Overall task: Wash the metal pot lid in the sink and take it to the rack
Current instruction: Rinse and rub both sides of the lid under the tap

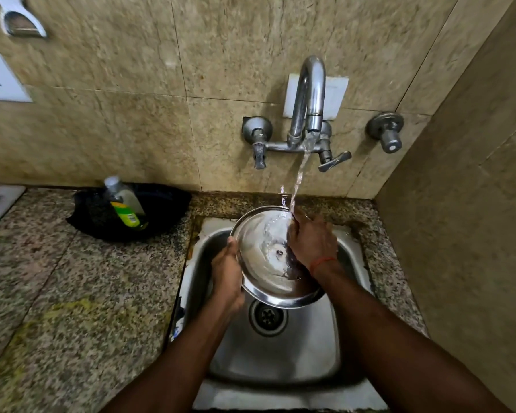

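Two bare forearms reach in from the bottom edge toward the steel sink, which is set into a speckled stone counter. The metal pot lid is held tilted above the basin, just beyond the drain, with its hollow underside facing up. The left grip is clamped on the lid's left rim, thumb over the edge and fingers curled behind it. The right grip lies palm down on the lid's right side with an orange thread round the wrist. Its fingertips reach the far rim, but I cannot tell whether they hook over it or lie flat.

Water runs from the curved wall tap and strikes the lid near those fingertips, spreading across the metal. On the counter to the left, near the tiled wall, a bottle with a green label leans in a black, blurred item.
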